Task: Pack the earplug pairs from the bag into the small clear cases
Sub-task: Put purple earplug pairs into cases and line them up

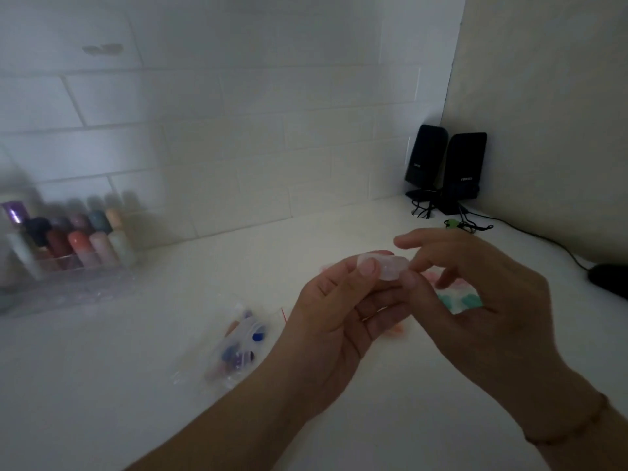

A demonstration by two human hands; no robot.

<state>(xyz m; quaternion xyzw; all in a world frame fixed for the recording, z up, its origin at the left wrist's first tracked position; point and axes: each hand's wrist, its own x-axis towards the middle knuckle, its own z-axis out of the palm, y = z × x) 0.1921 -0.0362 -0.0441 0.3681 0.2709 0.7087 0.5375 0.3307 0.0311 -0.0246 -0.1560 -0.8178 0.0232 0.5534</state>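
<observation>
White worktop [102, 385] against a tiled wall. Far left, a clear organiser [68, 283] holding upright coloured bottles; far right corner, two black speakers [445, 168] with trailing cables. Both hands meet above the centre of the worktop. Left hand [336, 321], palm up, and right hand [475, 294] together hold a small clear case [384, 266], its long axis running left to right; the left thumb lies over its left end, and right fingers [413, 278] pinch its right end. Left of the hands lies a clear bag [231, 348] of coloured earplugs. Loose green earplugs [462, 300] lie under the right hand.
</observation>
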